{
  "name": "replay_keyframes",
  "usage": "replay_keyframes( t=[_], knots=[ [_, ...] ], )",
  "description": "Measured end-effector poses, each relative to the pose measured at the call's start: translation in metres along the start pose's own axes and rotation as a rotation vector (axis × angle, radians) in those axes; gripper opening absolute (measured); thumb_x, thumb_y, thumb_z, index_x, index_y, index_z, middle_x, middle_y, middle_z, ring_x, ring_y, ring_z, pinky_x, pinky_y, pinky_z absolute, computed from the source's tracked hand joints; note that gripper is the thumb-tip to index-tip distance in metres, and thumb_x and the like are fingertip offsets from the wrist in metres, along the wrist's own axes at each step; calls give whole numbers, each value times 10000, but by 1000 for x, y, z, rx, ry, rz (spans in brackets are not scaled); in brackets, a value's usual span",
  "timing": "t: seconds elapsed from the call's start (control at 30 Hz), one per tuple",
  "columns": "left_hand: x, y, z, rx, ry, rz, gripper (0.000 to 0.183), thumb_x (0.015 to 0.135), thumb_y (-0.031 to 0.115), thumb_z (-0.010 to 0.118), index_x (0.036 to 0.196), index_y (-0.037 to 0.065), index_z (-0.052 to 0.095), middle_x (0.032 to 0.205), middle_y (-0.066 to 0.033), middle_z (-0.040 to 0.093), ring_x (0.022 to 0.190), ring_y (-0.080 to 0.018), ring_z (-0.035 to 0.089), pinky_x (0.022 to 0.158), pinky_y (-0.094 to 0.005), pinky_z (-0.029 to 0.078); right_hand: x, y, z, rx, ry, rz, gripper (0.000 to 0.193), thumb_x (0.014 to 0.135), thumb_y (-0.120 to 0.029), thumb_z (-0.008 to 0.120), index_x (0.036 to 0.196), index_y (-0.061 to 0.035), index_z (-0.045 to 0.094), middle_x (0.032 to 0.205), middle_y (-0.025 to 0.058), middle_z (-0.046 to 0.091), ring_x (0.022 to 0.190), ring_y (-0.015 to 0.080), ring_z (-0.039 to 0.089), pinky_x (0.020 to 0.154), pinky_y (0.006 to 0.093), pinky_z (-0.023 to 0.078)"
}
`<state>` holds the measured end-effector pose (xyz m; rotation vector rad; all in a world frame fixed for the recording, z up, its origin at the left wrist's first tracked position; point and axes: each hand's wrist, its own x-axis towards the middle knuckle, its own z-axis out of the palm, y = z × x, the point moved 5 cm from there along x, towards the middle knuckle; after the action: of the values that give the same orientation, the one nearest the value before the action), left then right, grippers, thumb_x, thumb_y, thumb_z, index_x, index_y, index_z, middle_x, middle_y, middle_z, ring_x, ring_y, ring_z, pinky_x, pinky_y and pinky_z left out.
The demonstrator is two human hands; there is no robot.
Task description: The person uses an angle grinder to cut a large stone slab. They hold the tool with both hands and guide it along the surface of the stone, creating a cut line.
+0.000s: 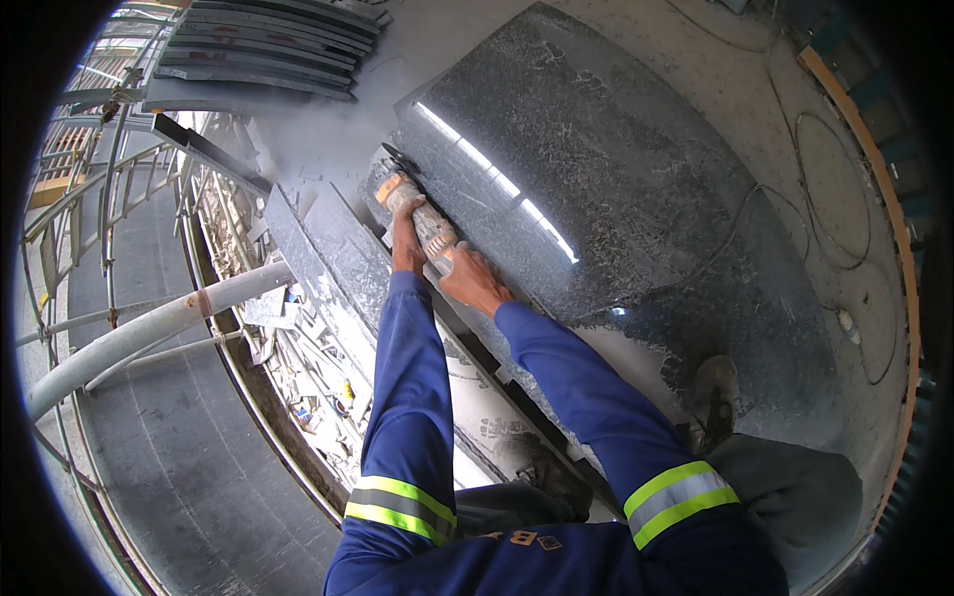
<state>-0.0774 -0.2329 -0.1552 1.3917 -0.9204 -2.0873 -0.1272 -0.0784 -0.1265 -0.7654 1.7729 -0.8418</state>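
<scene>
A dusty orange-and-grey angle grinder (431, 226) rests along the left edge of a large dark polished stone slab (636, 189). My left hand (405, 234) is wrapped around the front of its body, close behind the orange head. Farther back, my right hand (475, 280) grips the rear of the body. The dark disc (399, 159) points away from me at the slab's edge, and pale dust hangs around it. Beside the grinder, on the left, lie narrow grey stone pieces (333, 248).
Several stacked dark slabs (263, 50) lie at the far left. Stone offcuts (308, 397) fill a strip left of my arms, crossed by a thick pipe (159, 328). Metal scaffolding (109, 209) stands farther left. A cable (810, 189) loops across the floor at right.
</scene>
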Motion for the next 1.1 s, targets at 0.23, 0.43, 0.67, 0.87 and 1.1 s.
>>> replay_keyframes(
  t=[0.23,0.43,0.67,0.87,1.1],
  knots=[
    [3,2,1,16,4,-5,255,819,237,656,969,55,559,712,-97,616,542,-255,631,530,-406,576,2,-5,-7,-2,-80,41,704,833,-172,660,1399,128,369,1281,305,591,1227,446,567,1082,560,386],
    [16,6,-9,16,12,12,254,814,233,662,971,58,566,713,-97,622,541,-254,631,526,-400,574,12,-5,5,-28,3,1,576,799,-161,653,1274,108,468,1213,331,608,1143,439,620,995,490,484],
    [7,7,1,38,10,33,245,809,225,661,969,61,572,743,-97,627,555,-252,635,532,-399,574,10,-4,-2,15,-16,4,580,787,-133,671,1278,111,484,1207,321,609,1087,426,649,922,441,537],
    [13,5,-6,36,25,-11,256,806,232,661,965,55,567,732,-99,621,555,-252,635,531,-398,573,18,4,11,28,4,-4,579,793,-129,671,1279,119,477,1213,329,609,1130,439,625,976,463,495],
    [-6,-8,-3,27,4,1,286,796,237,676,987,62,556,719,-95,611,558,-257,630,533,-415,568,1,9,12,-48,32,27,594,798,-135,665,1300,102,451,1222,324,606,1132,427,630,1006,452,479]
  ],
)
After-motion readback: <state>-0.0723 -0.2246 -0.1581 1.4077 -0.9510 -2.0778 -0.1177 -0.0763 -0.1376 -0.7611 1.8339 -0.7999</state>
